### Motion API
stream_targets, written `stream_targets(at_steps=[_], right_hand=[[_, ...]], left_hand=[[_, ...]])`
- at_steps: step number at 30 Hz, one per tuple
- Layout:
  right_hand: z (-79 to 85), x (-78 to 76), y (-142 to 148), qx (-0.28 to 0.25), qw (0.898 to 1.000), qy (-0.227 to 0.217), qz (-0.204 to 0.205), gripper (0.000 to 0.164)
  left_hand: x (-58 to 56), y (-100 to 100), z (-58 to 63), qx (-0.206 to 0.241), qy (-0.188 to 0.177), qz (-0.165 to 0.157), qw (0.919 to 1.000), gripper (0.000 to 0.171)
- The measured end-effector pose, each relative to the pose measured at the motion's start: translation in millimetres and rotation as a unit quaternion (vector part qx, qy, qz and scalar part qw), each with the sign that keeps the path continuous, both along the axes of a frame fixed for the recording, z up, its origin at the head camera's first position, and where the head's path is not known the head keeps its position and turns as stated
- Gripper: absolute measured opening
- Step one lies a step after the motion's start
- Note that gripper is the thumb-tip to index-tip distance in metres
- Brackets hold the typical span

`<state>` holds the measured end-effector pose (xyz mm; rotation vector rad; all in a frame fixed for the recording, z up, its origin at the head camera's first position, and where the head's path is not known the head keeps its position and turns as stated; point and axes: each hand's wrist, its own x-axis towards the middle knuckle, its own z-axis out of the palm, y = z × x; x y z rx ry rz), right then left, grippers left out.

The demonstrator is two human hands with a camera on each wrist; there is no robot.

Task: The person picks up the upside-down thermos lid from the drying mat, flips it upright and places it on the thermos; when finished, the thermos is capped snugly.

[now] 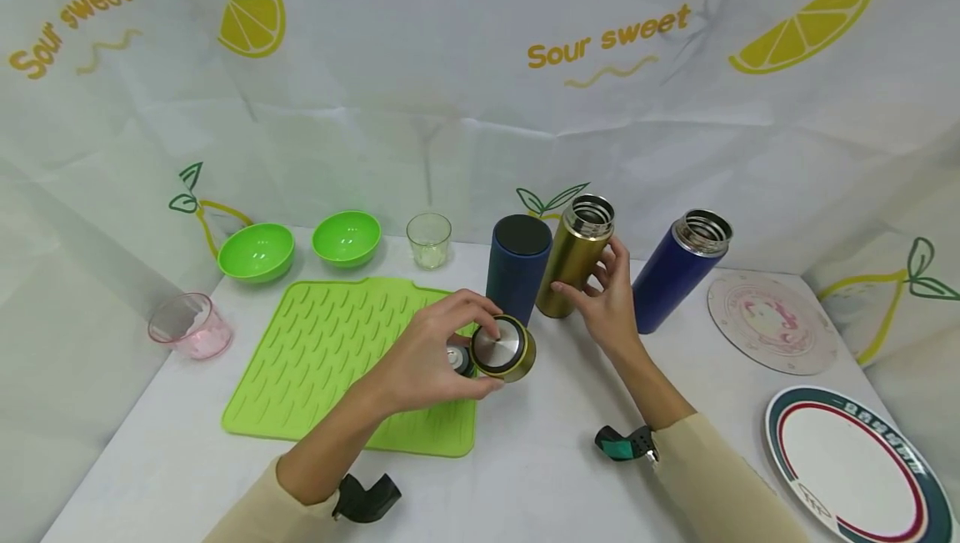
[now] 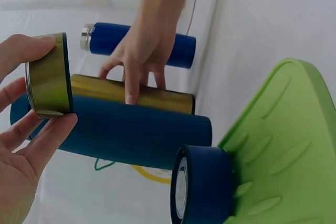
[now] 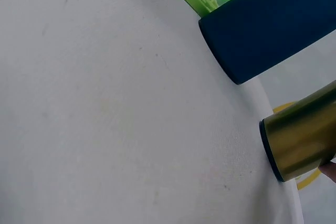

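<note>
My left hand [image 1: 438, 351] pinches a gold bottle lid [image 1: 512, 353] between thumb and fingers, holding it above the table near the mat's right edge. My right hand [image 1: 611, 301] grips an uncapped gold thermos bottle [image 1: 573, 255] that stands upright, its steel mouth showing. Just left of it stands a dark teal bottle [image 1: 517, 263] with its top closed. To the right is an uncapped blue thermos bottle [image 1: 675, 272], untouched. A blue lid [image 2: 207, 184] sits on the green mat [image 1: 337, 359], partly hidden by the left hand in the head view.
Two green bowls [image 1: 257, 263] and a clear glass [image 1: 430, 244] stand along the back. A pink glass [image 1: 206, 334] is at the left edge. On the right lie a round pink mat [image 1: 772, 322] and a white plate [image 1: 832, 464] with a dark rim.
</note>
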<state>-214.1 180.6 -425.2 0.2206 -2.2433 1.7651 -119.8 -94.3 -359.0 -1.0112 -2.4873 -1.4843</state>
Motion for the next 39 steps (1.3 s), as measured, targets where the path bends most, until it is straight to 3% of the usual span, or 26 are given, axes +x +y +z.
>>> stream_targets(at_steps=[12, 16, 24, 31, 39], right_hand=[[3.6, 26.8, 15.5, 0.011, 1.0, -0.012, 0.01, 0.102], [4.8, 37.8, 23.6, 0.016, 0.999, -0.005, 0.03, 0.101], [10.2, 58.3, 44.6, 0.083, 0.995, 0.001, 0.064, 0.103], [21.6, 71.2, 56.7, 0.164, 0.981, 0.001, 0.099, 0.095], [33.6, 74.1, 60.4, 0.224, 0.959, 0.009, 0.172, 0.089]], left_hand=[[-3.0, 0.2, 6.5, -0.001, 0.001, -0.002, 1.0, 0.04], [-5.0, 0.4, 9.4, 0.007, 0.01, -0.006, 0.9999, 0.04], [-8.5, 3.7, 18.3, 0.017, 0.03, -0.01, 0.9994, 0.04], [-10.8, 8.4, 29.6, 0.018, 0.055, -0.001, 0.9983, 0.039], [-10.8, 18.9, 40.2, 0.044, 0.062, -0.007, 0.9971, 0.039]])
